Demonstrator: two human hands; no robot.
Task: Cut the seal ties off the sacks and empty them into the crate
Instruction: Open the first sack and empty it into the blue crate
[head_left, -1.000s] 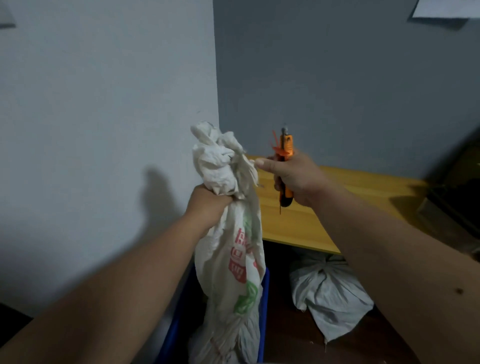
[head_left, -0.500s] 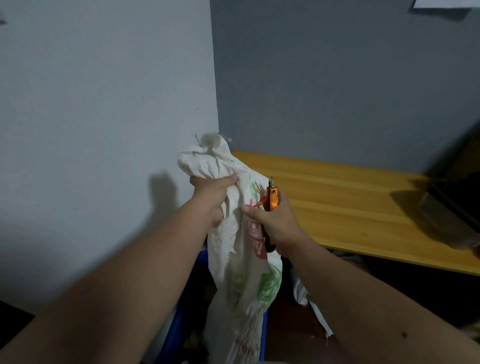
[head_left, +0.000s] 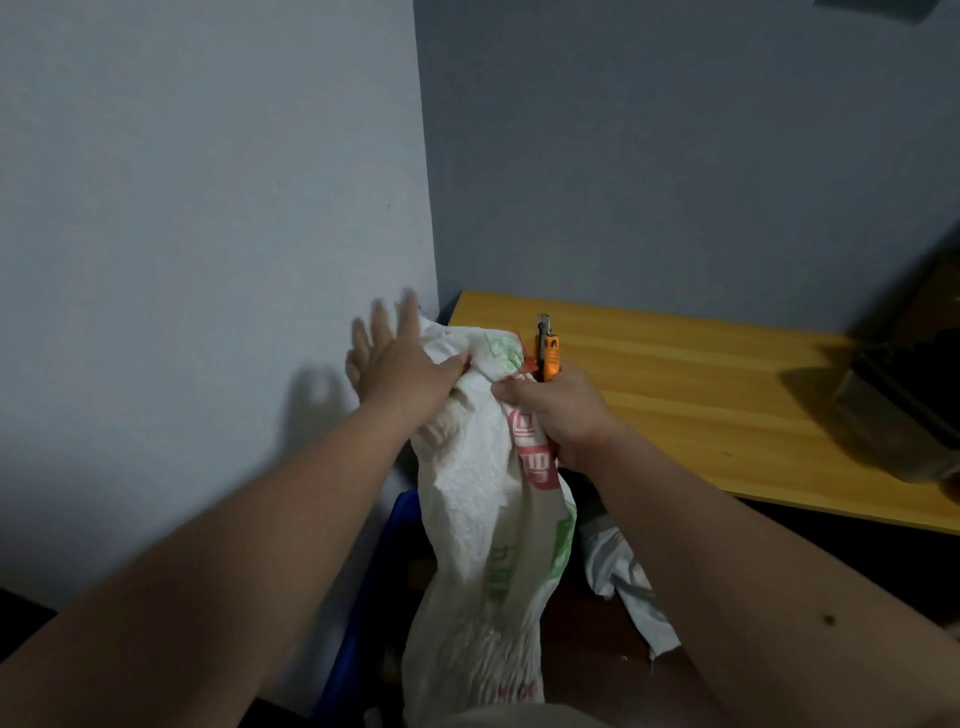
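A white woven sack (head_left: 478, 519) with red and green print stands upright in the blue crate (head_left: 374, 571). Its top is loose and crumpled. My left hand (head_left: 400, 374) is at the sack's top with fingers straight and spread, motion-blurred, and the thumb lies on the fabric. My right hand (head_left: 556, 410) grips an orange cutter (head_left: 548, 351), blade end pointing up, and pinches the sack's upper edge with thumb and forefinger. A thin red strip shows beside the cutter.
A yellow wooden table (head_left: 701, 395) runs along the back wall on the right, with a dark box-like object (head_left: 904, 405) at its right end. Another white sack (head_left: 623, 587) lies on the floor under the table. A pale wall is close on the left.
The sack's top has dropped lower. My left hand has let go of its neck and spread its fingers at the opening. My right hand moved in and pinched the sack's edge.
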